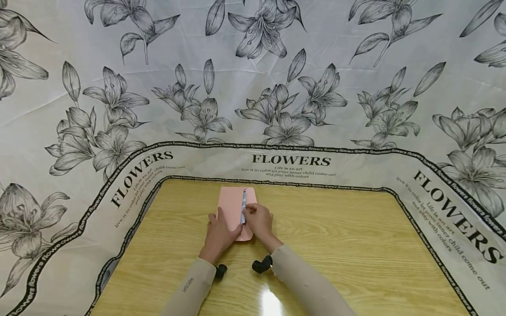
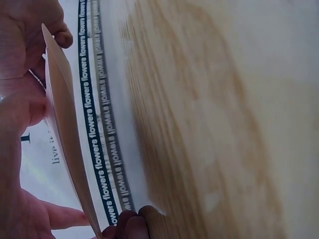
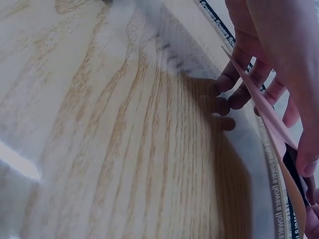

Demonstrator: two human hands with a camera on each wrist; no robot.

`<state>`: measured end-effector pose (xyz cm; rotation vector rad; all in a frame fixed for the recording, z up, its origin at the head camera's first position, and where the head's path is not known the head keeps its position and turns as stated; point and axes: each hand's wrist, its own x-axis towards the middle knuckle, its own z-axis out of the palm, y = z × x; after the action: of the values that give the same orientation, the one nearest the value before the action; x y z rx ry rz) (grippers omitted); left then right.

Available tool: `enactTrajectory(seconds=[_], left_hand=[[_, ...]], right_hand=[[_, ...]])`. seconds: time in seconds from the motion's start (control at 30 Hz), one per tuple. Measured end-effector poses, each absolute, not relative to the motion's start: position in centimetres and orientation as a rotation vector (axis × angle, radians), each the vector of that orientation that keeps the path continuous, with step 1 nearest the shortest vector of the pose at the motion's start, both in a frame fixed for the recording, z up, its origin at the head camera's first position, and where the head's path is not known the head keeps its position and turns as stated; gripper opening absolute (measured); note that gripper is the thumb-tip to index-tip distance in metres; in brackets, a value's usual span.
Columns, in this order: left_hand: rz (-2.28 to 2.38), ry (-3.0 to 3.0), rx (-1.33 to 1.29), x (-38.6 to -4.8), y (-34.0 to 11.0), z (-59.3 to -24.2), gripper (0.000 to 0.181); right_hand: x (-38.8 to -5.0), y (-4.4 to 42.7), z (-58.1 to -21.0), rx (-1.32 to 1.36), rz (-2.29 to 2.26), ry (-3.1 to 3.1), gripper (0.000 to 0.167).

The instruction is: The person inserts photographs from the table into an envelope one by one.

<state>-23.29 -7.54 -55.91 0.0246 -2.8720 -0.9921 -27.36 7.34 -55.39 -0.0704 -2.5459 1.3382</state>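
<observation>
A pink envelope (image 1: 231, 206) is held just above the wooden table, its opening along the right side. A narrow blue-and-white patterned slip (image 1: 243, 206) shows in that opening; most of it is hidden inside. My left hand (image 1: 222, 233) grips the envelope's lower left part, thumb in front near the opening. At the opening, my right hand (image 1: 259, 221) pinches the slip's edge, beside the flap. The left wrist view has the envelope (image 2: 65, 104) edge-on between both hands. Fingers of the right hand (image 3: 274, 59) reach behind the envelope in the right wrist view.
The wood-grain table (image 1: 336, 245) carries a bright glare spot near its front. A white cloth (image 1: 292, 169) with flower drawings and lettering surrounds its sides and back. Dark wrist-worn devices (image 1: 262, 264) sit below both hands.
</observation>
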Motion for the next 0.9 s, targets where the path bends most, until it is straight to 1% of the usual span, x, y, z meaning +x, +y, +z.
enactTrajectory(seconds=[0.47,0.67,0.9], left_hand=[[-0.98,-2.901,0.091,-23.4,-7.0,-55.8,0.109],[-0.856,-2.953,0.121,-23.4,-6.9,-55.3,0.107],[-0.7,-3.016,0.145,-23.6,-6.7,-55.0,0.104]], right_hand=[[-26.5,8.4,-55.4,-0.097,1.435,-2.534,0.018],[-25.9,9.6,-55.5,-0.063,1.523,-2.485,0.024],[-25.3,11.6,-55.4,-0.036,1.528,-2.474,0.026]])
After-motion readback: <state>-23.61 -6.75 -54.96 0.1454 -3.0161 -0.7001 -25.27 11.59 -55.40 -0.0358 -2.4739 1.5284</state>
